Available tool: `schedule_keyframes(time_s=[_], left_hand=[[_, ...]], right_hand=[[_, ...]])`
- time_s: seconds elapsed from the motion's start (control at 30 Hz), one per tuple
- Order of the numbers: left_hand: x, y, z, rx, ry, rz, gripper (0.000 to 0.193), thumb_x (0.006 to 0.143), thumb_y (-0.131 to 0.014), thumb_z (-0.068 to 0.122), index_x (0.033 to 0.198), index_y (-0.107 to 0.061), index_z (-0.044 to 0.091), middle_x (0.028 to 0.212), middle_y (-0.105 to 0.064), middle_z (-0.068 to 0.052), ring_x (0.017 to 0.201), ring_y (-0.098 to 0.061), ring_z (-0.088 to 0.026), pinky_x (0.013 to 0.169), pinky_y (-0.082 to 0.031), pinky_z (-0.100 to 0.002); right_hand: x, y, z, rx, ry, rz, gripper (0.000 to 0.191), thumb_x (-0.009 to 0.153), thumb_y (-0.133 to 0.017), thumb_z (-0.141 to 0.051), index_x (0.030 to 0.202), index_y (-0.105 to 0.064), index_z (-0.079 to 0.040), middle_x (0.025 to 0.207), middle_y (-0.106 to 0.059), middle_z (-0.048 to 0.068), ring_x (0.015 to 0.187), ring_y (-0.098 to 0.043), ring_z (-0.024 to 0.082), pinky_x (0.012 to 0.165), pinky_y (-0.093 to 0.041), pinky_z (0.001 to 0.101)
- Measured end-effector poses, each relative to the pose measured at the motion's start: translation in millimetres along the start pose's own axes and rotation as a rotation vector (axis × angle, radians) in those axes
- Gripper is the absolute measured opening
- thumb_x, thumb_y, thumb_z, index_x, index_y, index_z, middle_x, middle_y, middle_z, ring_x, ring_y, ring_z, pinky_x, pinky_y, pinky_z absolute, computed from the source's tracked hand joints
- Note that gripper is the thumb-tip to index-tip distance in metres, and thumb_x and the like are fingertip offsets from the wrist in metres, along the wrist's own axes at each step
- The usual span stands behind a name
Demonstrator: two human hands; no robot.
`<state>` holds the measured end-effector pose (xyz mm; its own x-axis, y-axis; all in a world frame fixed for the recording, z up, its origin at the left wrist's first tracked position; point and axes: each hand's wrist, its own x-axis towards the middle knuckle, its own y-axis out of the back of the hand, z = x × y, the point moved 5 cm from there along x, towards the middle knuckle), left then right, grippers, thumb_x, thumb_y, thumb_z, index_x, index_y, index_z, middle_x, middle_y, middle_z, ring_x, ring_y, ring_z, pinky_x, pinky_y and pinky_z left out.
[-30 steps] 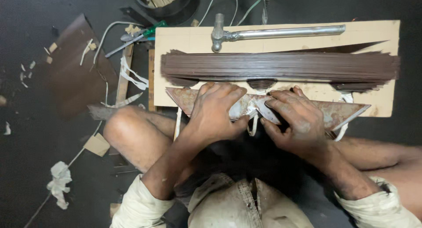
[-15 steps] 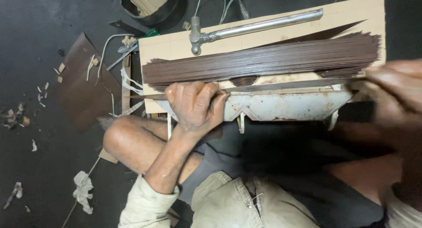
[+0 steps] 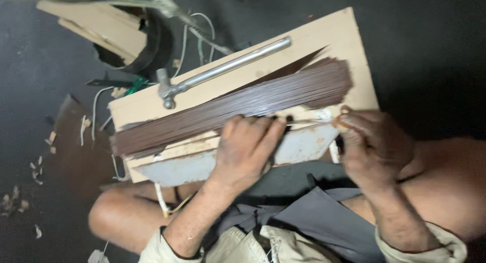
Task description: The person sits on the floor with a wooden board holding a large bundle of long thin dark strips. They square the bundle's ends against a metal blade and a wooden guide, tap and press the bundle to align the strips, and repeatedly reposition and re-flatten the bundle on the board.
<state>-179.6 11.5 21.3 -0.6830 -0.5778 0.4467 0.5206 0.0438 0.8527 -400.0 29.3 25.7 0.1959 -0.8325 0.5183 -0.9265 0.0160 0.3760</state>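
Observation:
A pale wooden board rests across my lap. On it lie a long bundle of thin brown sticks and a metal hammer. A grey metal plate sits against the board's near edge. My left hand lies over this plate, its fingers curled onto the top edge just below the bundle. My right hand is at the plate's right end, pinching one thin stick that runs left towards my left fingertips.
A black round tub with wood pieces stands at the back left, with white cords and a green-handled tool beside it. A brown sheet and scattered wood chips lie on the dark floor at the left.
The view has swung, so the board now tilts. My right hand has come back in from the far right to the plate's right end. My left hand stays on the plate.

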Motion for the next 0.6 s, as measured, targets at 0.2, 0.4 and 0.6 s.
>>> schedule_keyframes(time_s=[0.2, 0.4, 0.6], left_hand=[[38.0, -21.6, 2.8, -0.002, -0.107, -0.157, 0.045, 0.091, -0.065, 0.009, 0.134, -0.062, -0.004, 0.090, -0.056, -0.008, 0.082, -0.052, -0.025, 0.076, -0.041, -0.042], [57.8, -7.6, -4.7, -0.074, -0.074, -0.047, 0.050, 0.079, -0.068, 0.010, 0.127, -0.064, -0.004, 0.093, -0.059, -0.010, 0.083, -0.056, -0.027, 0.076, -0.045, -0.043], [75.7, -14.8, 0.3, -0.158, 0.018, -0.044, 0.042, 0.078, -0.069, 0.002, 0.120, -0.062, -0.005, 0.108, -0.064, -0.018, 0.106, -0.069, -0.033, 0.095, -0.058, -0.045]], right_hand=[[-89.8, -15.7, 38.8, -0.208, -0.373, 0.534, 0.017, 0.104, -0.075, -0.001, 0.119, -0.068, 0.002, 0.112, -0.072, 0.014, 0.096, -0.072, 0.018, 0.085, -0.060, 0.0251], [-87.5, -13.2, 66.2, -0.155, -0.440, 0.567, 0.025, 0.098, -0.080, -0.003, 0.119, -0.069, 0.005, 0.117, -0.072, 0.014, 0.098, -0.071, 0.016, 0.085, -0.060, 0.0247], [-70.2, -17.0, 56.7, -0.206, -0.459, 0.568, 0.028, 0.097, -0.083, -0.003, 0.120, -0.071, 0.006, 0.114, -0.072, 0.015, 0.097, -0.072, 0.016, 0.083, -0.060, 0.0242]])
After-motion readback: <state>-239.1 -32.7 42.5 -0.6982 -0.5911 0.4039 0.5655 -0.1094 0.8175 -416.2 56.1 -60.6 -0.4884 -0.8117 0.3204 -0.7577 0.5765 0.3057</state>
